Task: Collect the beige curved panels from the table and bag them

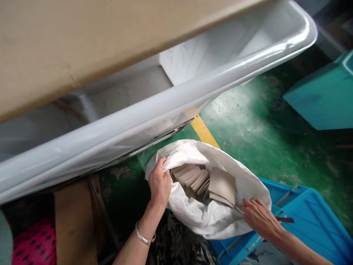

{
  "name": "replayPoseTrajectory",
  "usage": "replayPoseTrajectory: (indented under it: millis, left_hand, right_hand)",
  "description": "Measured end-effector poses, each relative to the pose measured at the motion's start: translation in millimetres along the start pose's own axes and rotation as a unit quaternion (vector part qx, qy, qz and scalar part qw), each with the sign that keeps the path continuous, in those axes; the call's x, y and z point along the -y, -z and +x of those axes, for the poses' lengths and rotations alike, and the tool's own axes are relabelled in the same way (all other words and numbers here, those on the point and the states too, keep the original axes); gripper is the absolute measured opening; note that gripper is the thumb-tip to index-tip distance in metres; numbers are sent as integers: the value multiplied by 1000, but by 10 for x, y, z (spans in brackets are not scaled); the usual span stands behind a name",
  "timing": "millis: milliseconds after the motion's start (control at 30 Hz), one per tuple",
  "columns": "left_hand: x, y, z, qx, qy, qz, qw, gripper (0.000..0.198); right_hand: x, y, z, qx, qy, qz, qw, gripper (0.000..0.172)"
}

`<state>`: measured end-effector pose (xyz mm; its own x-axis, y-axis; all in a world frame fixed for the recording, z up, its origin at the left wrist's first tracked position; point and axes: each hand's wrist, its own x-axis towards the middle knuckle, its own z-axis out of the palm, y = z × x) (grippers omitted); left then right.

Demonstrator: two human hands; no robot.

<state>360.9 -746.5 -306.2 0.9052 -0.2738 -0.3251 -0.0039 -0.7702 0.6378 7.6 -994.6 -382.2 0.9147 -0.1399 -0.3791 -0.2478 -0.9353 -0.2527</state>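
Camouflage-patterned cloth, dark: seen at the lower edge, below the sack.

Left hand, bare, a silver-coloured metal bangle worn at the wrist. Grip closed; the left rim of the sack is pinched between thumb and fingers.

Right hand, bare, laid at the right rim of the sack. Grip closed around a slim, brown-ended implement, which is seen to emerge on both sides of the hand; whether the rim is pinched as well cannot be told.

Large white woven-plastic sack, mouth held wide between the two hands. Its base is hidden.

Flat grey-beige card pieces, squarish, contained in the sack: some fanned in a row at the left, a few stacked at the right.

Bright blue plastic crate, partly covered by the sack, at the right.

Brown flat panel and pink cloth with black motifs, at lower left.

Green painted floor, worn, crossed by a yellow stripe.

Long white tub, glossy, round-rimmed, partly covered by a tan board.

Teal plastic bin, placed at far right.
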Motion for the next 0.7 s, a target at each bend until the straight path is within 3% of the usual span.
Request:
replayPoseTrajectory:
  millis: [167, 367, 500, 633, 700]
  left_hand:
    - [73, 159, 41, -40, 5, -31, 999, 30]
    - [227, 507, 243, -68, 5, -24, 997, 28]
    - [354, 519, 115, -107, 14, -7, 994, 27]
    - [436, 261, 35, -5, -12, 11, 1000, 21]
    - [441, 183, 33, 9, -24, 18, 1000, 36]
  right_hand:
    - [643, 90, 120, 81, 74, -10, 994, 14]
    - [1128, 398, 274, 88, 77, -4, 993, 20]
    - [1129, 461, 370, 89, 86, -6, 992, 20]
    - [877, 361, 508, 60, 26, -40, 997, 25]
    - [799, 307, 566, 59, 23, -44, 997, 25]
